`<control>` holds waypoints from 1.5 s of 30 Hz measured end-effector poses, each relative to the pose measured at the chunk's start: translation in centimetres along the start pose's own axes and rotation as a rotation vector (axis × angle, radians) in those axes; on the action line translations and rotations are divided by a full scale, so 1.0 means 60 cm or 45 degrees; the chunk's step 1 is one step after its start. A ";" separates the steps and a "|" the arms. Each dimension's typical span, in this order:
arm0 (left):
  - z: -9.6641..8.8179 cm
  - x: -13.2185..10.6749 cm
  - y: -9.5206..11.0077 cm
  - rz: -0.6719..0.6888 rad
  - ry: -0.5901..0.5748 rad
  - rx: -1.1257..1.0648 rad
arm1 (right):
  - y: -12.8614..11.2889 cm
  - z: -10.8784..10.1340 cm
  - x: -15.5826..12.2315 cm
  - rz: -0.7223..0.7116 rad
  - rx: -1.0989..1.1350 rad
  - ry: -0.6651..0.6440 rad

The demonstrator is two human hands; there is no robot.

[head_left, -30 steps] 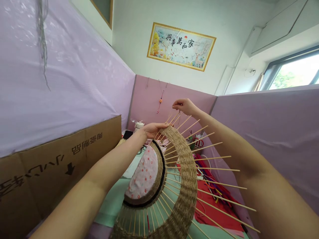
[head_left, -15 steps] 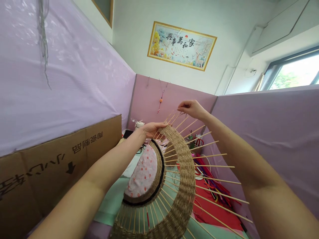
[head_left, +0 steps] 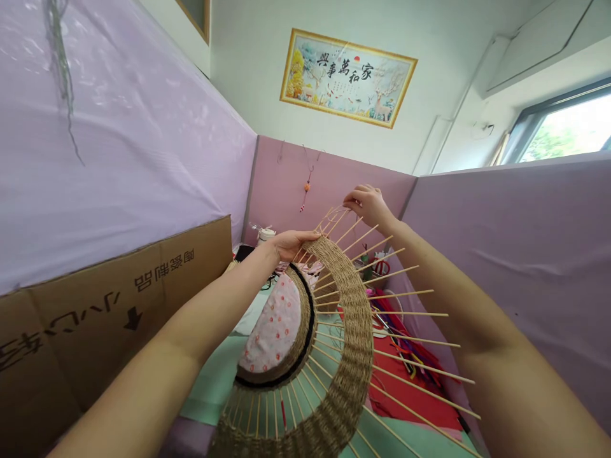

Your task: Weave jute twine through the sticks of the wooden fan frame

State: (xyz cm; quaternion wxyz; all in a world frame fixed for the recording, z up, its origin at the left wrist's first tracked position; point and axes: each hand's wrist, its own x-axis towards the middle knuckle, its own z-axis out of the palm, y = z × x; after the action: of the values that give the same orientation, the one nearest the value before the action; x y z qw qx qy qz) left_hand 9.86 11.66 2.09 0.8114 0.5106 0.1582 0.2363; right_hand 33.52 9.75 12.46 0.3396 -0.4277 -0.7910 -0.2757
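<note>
A half-round woven fan (head_left: 359, 318) with a tan cord band and pale sticks spreading outward is tilted in front of me. Its inner part is a pink dotted cloth panel (head_left: 274, 324) edged by a black band. My left hand (head_left: 292, 244) grips the fan's upper end, thumb along the woven band and fingers mostly hidden behind. Above it, by the tips of the uppermost sticks, my right hand (head_left: 366, 202) pinches a thin pale pinkish cord (head_left: 338, 208) that loops among those sticks. One stick low on the fan has a red section (head_left: 283, 415).
A cardboard box panel (head_left: 157, 286) stands at the left. Red cloth (head_left: 410, 388) and a bundle of colourful strips (head_left: 410, 340) lie at the right on the green tabletop (head_left: 210, 388). A white lidded container (head_left: 265, 236) stands behind my left hand. Pink and lilac partitions (head_left: 515, 254) enclose the table.
My right hand has risen slightly, and its pinched cord shows more clearly around the upper sticks. The left hand keeps its grip on the fan. The view has shifted a little.
</note>
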 end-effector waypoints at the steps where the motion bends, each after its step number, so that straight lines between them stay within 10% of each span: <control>1: 0.000 0.001 -0.001 0.001 0.002 0.000 | 0.002 0.001 0.008 -0.022 -0.084 0.033; 13: -0.007 -0.016 0.001 0.020 0.005 -0.004 | 0.032 0.019 -0.015 0.178 -0.137 0.059; 21: -0.015 0.007 -0.011 -0.025 -0.014 -0.008 | 0.031 0.065 -0.046 0.955 0.788 -0.226; 33: -0.027 0.027 -0.034 -0.112 0.009 -0.080 | 0.052 0.086 0.010 0.940 0.607 0.027; 45: -0.090 -0.036 -0.001 0.208 0.211 -0.227 | 0.157 -0.007 -0.224 1.130 0.617 -0.579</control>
State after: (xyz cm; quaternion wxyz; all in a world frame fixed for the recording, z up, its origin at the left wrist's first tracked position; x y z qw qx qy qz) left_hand 5.38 14.55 -0.25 0.8158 0.4265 0.1609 0.3559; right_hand 47.18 7.42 3.70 0.3324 -0.6783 -0.6292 0.1830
